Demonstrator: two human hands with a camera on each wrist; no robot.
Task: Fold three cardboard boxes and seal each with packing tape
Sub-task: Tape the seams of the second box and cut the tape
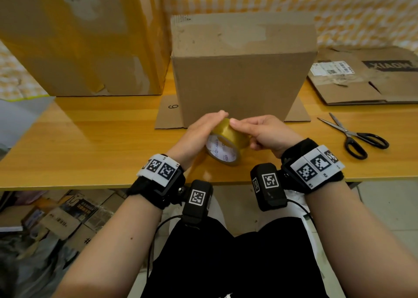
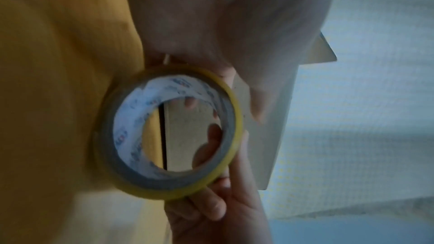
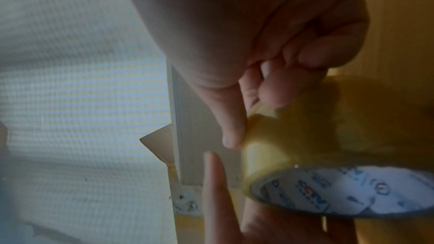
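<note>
Cardboard box [image 1: 239,76] is standing at 12 o'clock on the table [image 1: 90,144], bottom flaps splayed flat; its inside is hidden. Both hands are holding the tape [image 1: 226,141] just in front of it, above the near table edge. Left hand [image 1: 199,135] is cupping the roll with fingers straight and together. Right hand [image 1: 264,132] is pinching its rim, thumb on top. Roll's hole is facing 7 o'clock. Scissors [image 1: 355,135] are lying at 3 o'clock.

Yellowish tape roll [image 1: 227,140] tilted above table, erected brown box [image 1: 239,71] behind
</note>
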